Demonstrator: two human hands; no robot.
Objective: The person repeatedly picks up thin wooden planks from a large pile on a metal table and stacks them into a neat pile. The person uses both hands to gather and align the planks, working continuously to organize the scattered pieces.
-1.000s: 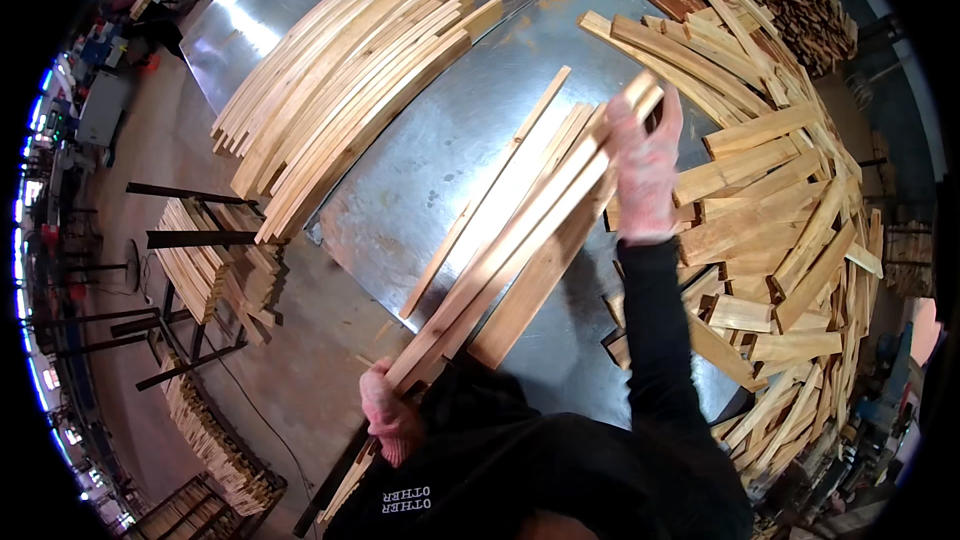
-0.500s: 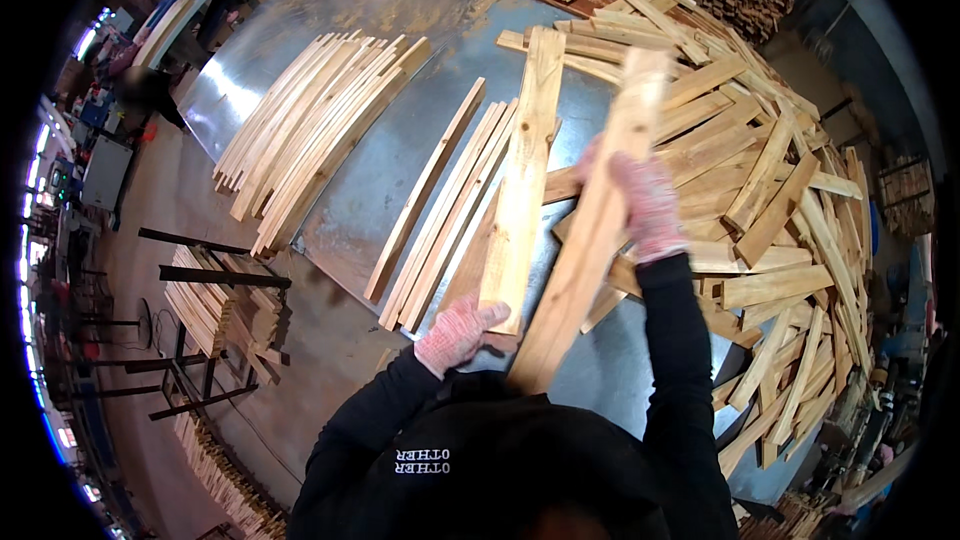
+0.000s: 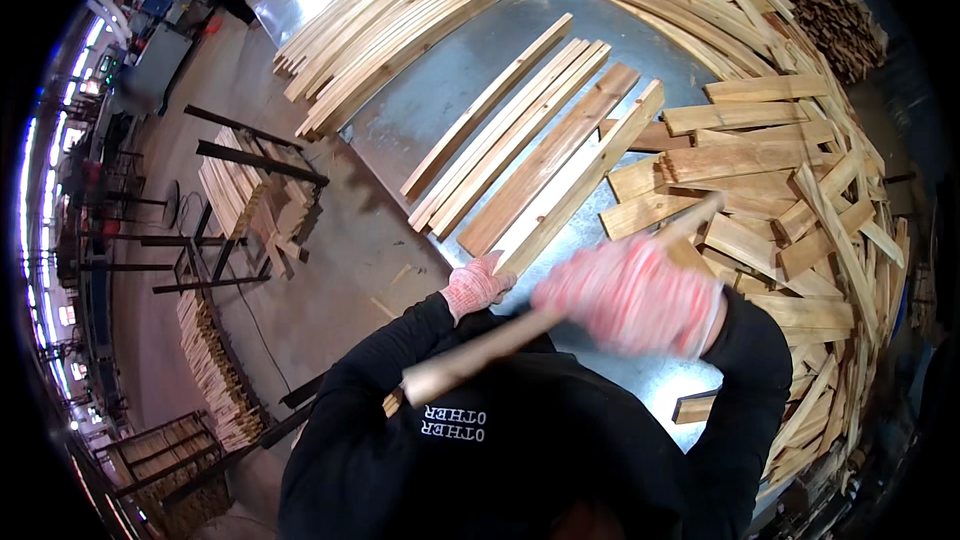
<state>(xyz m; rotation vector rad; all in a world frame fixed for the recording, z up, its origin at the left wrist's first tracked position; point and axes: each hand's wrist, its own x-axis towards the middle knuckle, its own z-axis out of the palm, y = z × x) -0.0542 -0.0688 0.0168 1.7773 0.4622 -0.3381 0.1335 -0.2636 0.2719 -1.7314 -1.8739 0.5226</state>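
My left hand (image 3: 477,286), in a pinkish-white knit glove, is closed on the near end of a pale wooden board (image 3: 592,178) that lies tilted up on its edge. Close to my chest, my right hand (image 3: 632,298), gloved alike and smeared by motion, grips a second wooden board (image 3: 480,352) around its middle. That board slants from in front of my chest up to the right. Left of the pale board are a browner flat plank (image 3: 560,155) and several narrow strips (image 3: 515,135) side by side on the metal table (image 3: 400,120).
A big jumbled heap of short boards (image 3: 750,160) covers the table's right side. At the far left of the table lies a row of strips (image 3: 400,25). Dark metal racks (image 3: 262,165) holding wood stand on the floor to the left. A brown stack (image 3: 815,5) rises at the far right.
My right hand has swung down toward my chest, turning its board crosswise. The left hand's board has tipped from flat to on edge and lowered beside the brown plank. The view has shifted.
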